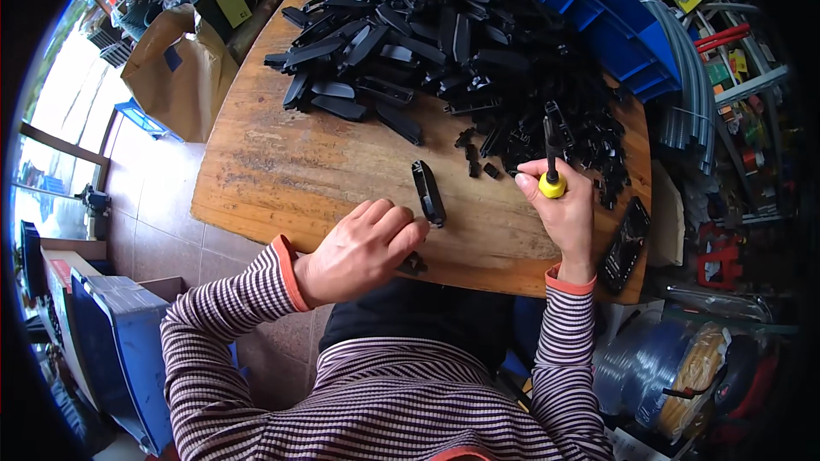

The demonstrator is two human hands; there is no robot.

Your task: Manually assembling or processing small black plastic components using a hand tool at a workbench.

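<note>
My right hand (565,218) is closed around a screwdriver (552,181) with a yellow handle end; its dark shaft points away from me. The thumb and forefinger are close together at the left of that hand, and whether they pinch anything small is unclear. Curled fingers close my left hand (363,248) near the table's front edge, and what they hold, if anything, is hidden. A small dark piece (413,265) shows right beside its fingers. Just beyond lies a long black plastic housing (428,194), open side up, apart from both hands.
A large heap of black plastic covers (384,43) fills the far table (290,171). Smaller black parts (589,137) pile up at right. A dark phone-like slab (626,243) lies by the right edge. Blue bins (611,21) stand behind; a paper bag (179,72) sits far left.
</note>
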